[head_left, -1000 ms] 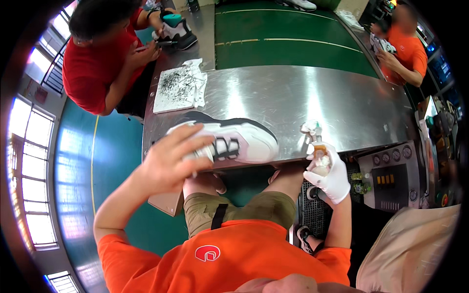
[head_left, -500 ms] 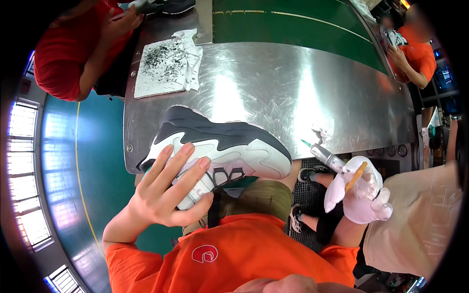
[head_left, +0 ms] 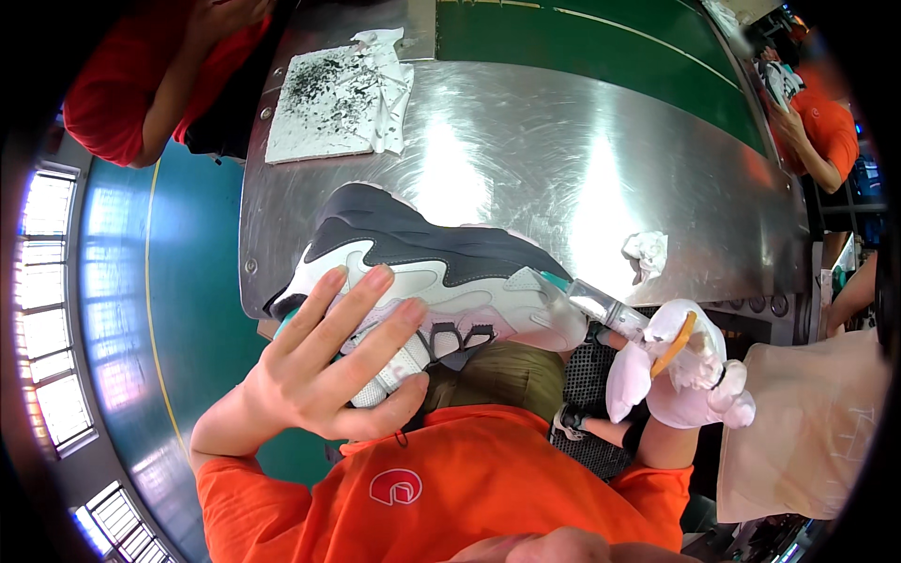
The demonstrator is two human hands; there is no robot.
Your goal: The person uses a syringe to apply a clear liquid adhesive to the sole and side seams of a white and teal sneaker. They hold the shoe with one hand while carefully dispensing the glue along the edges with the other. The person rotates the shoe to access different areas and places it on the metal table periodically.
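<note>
My left hand (head_left: 324, 371) is bare and grips a sneaker (head_left: 413, 267) by its upper near the heel and collar, fingers spread over the side. The shoe lies on its side, dark sole turned away from me, with white and pale pink upper and black lace loops. My right hand (head_left: 680, 375), in white glove or wrapping, is closed round a clear syringe (head_left: 601, 308) with a green tip. That tip meets the edge between sole and upper near the toe. A yellow-brown stick or band (head_left: 678, 342) shows at the same hand; its hold is unclear.
Beyond the shoe is a metal table (head_left: 507, 141) bearing a black-specked white board (head_left: 319, 117) with a white cloth, and crumpled tissue (head_left: 648, 253). A green belt (head_left: 582, 47) runs behind. Co-workers stand at far left and far right; a tan sheet-like surface (head_left: 807, 422) is at my right.
My right hand has moved left with the syringe, bringing its green tip from apart to the shoe's toe edge. The shoe and left hand have shifted slightly to the right in view.
</note>
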